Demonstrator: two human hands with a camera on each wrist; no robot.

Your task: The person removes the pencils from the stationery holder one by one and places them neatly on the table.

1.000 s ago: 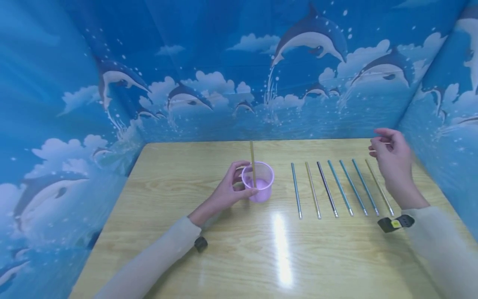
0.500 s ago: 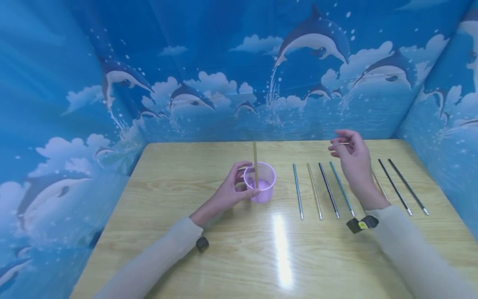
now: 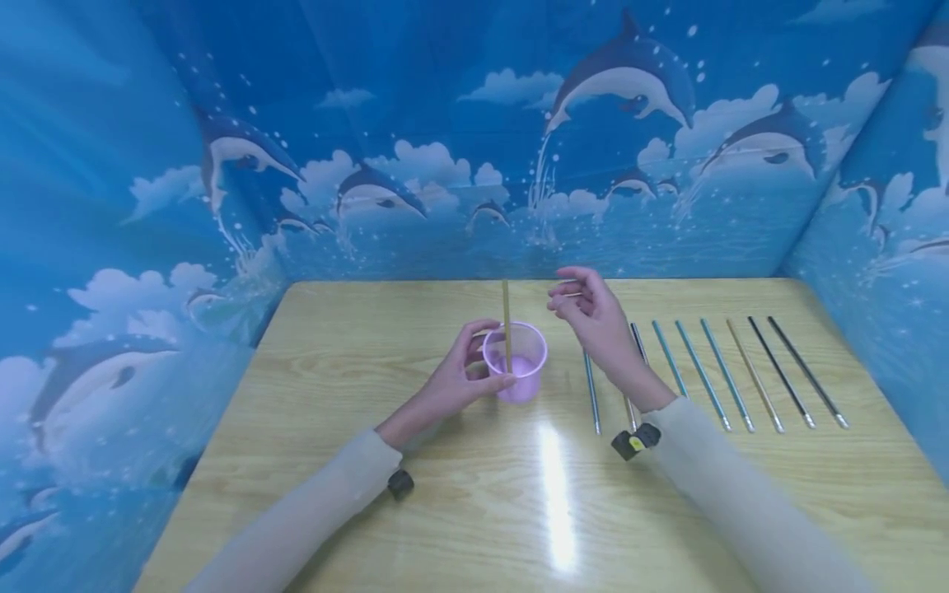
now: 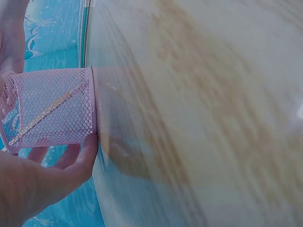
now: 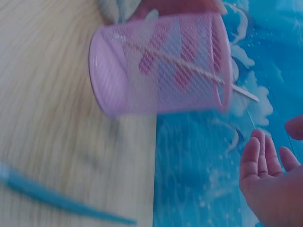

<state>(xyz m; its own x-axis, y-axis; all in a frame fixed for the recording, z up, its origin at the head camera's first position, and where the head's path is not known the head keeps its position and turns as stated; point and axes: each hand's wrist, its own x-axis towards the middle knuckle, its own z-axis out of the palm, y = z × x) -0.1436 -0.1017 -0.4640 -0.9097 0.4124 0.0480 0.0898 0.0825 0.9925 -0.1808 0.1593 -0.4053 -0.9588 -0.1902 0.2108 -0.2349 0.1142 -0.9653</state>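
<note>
In the head view a pink mesh pen holder (image 3: 525,389) stands upright on the table, a gold pencil (image 3: 507,317) leaning inside it and rising above the rim. My left hand (image 3: 451,385) grips the holder's left side, thumb at the front and fingers behind. Just right of the holder, raised above the pencil row, is my right hand (image 3: 604,329); its fingers are loosely bent with nothing between them, as the right wrist view also shows. Beneath it lie a teal pencil (image 3: 593,403), a second gold pencil (image 3: 632,416) and a dark pencil (image 3: 638,339), all partly covered by the hand and wrist.
Farther right, the row goes on with several teal pencils (image 3: 700,367), another gold pencil (image 3: 754,375) and two black pencils (image 3: 808,371). A blue dolphin-print curtain (image 3: 445,165) walls the wooden table (image 3: 445,527) at the back and sides.
My right hand has swept left from the right end of the pencil row to beside the pen holder, uncovering the right-hand pencils. The left hand and pen holder have stayed in place.
</note>
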